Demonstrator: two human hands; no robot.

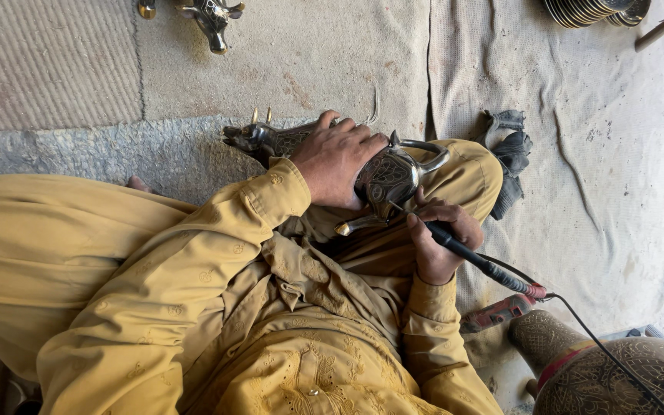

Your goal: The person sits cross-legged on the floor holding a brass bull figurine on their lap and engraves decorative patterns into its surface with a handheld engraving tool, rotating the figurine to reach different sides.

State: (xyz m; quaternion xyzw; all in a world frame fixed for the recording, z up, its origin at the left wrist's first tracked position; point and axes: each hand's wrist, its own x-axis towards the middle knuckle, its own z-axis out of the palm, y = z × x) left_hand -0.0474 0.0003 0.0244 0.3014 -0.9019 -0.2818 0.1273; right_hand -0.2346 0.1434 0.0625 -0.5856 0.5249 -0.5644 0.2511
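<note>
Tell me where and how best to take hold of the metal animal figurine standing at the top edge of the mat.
Probably grip the metal animal figurine across its body, coming down from above. The body looks like its broadest part, while the narrow head end would likely give a poorer hold. Both hands, left hand and right hand, are occupied.

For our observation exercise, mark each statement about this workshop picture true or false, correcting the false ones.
1. The left hand rests on a dark metal animal figure. True.
2. The right hand is empty. False: it grips a black corded engraving tool.
3. A stack of metal plates lies at the top right. True.
4. The figure stands on a table. False: it lies on the person's knee.
</note>
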